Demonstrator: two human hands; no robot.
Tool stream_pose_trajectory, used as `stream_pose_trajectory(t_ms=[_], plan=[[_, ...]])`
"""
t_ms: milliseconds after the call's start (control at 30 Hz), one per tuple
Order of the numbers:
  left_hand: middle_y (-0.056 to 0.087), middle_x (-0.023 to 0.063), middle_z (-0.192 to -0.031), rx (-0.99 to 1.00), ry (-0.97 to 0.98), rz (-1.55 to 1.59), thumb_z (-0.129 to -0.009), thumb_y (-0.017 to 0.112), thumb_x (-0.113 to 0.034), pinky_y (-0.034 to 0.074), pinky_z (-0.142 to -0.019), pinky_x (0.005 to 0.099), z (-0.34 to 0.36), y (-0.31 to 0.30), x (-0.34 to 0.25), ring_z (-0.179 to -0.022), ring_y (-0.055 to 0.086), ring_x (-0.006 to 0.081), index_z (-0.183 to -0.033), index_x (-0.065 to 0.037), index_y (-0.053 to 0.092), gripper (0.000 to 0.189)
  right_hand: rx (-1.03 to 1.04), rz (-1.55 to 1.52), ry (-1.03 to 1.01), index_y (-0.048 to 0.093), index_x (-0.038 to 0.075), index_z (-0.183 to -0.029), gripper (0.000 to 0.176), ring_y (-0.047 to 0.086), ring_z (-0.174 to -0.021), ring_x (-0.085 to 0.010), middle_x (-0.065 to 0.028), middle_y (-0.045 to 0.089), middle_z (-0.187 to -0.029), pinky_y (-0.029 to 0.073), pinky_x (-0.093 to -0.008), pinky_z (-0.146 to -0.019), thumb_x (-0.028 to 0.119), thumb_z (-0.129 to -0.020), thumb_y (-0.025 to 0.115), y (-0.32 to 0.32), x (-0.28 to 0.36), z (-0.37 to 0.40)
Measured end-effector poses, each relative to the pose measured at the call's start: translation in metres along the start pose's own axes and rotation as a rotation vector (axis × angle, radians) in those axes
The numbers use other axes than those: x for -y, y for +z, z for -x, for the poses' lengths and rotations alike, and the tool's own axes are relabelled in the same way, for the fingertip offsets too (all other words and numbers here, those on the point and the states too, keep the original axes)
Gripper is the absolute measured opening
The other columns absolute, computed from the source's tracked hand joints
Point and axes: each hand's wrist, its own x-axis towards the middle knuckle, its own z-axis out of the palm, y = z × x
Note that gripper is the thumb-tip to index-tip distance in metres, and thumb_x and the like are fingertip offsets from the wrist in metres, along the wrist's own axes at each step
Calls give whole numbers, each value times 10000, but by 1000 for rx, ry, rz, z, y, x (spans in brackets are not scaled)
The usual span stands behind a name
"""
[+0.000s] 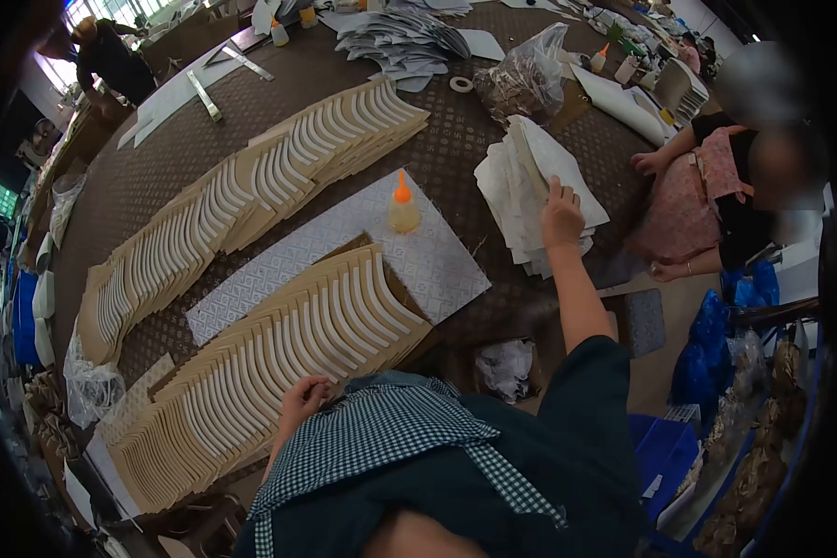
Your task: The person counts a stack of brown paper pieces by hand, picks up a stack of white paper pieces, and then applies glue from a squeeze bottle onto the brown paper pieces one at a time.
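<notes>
Since these thin, off-white, stacked sheets seem light and bendy — edge-pinching best — my half-curled right grip touches them, hold unclear.

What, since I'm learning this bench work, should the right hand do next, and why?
Probably pinch and lift just one sheet from the pale stack: the fingers of the right hand are at its top, and its sheets lie unevenly overlapped, so more than one might come up together.
</notes>
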Motion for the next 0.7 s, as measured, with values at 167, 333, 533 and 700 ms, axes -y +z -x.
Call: stream_pose_trajectory(t_ms=[167, 333, 533, 700], plan=[[703, 78, -937, -4, 36, -52, -962, 557, -81, 553, -715, 271, 7, -1, 1, -837, 680, 132, -1108, -15, 637, 179, -124, -190, 101, 579, 136, -1222, 441, 612, -964, -225, -34, 652, -1048, 553, -357, -759, 179, -804, 713, 3, -9, 15], [697, 83, -948, 19, 98, -83, -970, 550, -98, 553, -732, 285, 13, -2, -3, -850, 681, 149, -1114, -23, 639, 186, -125, -149, 56, 680, 105, -1069, 262, 657, -911, -213, -37, 705, -957, 560, -343, -738, 174, -818, 702, -22, -31, -13], [675, 100, -930, -17, 156, -134, -966, 547, -106, 536, -721, 299, 25, -12, -33, -823, 666, 158, -1098, -8, 640, 189, -311, -359, -277, 667, 68, -1050, 242, 663, -860, -266, -106, 685, -930, 541, -375, -722, 106, -812, 676, -159, -29, -4], [577, 137, -1220, -94, 428, -323, -832, 681, -87, 480, -917, 371, 26, -27, -125, -1096, 591, 248, -1247, -37, 558, 436, -139, -747, -348, 663, 32, -1021, 275, 631, -726, -317, -138, 624, -791, 504, -379, -652, 50, -747, 684, -261, -1, 62]])
